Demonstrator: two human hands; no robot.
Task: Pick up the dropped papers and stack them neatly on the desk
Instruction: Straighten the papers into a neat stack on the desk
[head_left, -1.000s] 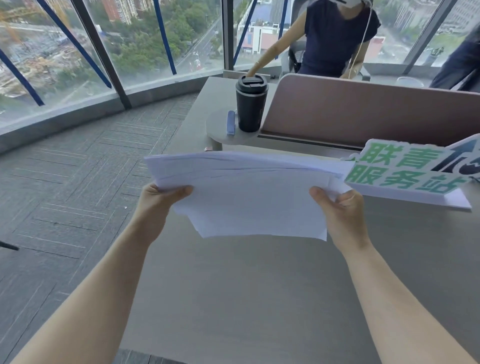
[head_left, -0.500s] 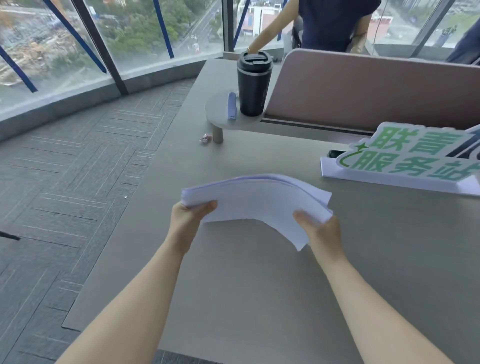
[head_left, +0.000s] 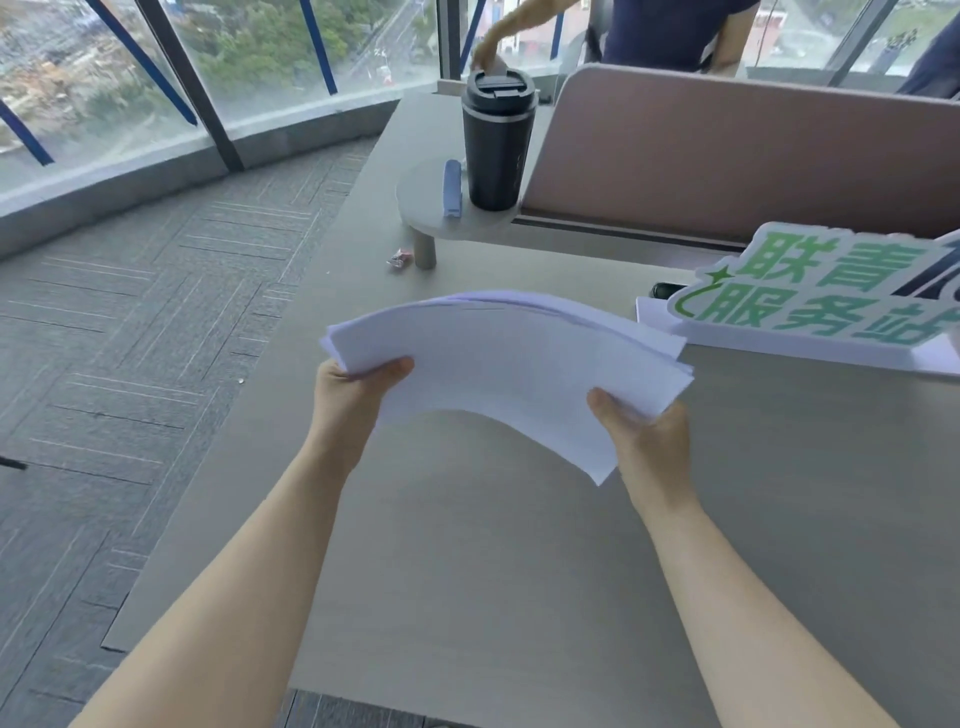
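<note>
A sheaf of white papers (head_left: 514, 358) hangs above the grey desk (head_left: 493, 597), bowed upward in the middle. My left hand (head_left: 358, 395) pinches its left edge, thumb on top. My right hand (head_left: 644, 431) grips the near right corner, thumb on top too. The sheets are fanned slightly at the right edge, and one corner sticks out below my right hand. I cannot tell whether the sheaf touches the desk at its far side.
A green-lettered white sign (head_left: 831, 301) stands on the desk at the right. Behind it is a pink partition (head_left: 727, 150). A black travel mug (head_left: 496, 140) and a blue pen (head_left: 452, 187) sit on a round raised shelf (head_left: 431, 213). A person (head_left: 670, 31) stands beyond; carpet lies left.
The papers have come down from chest height toward the desk and are now flatter and bowed. Both hands kept their grip and my view has tilted downward.
</note>
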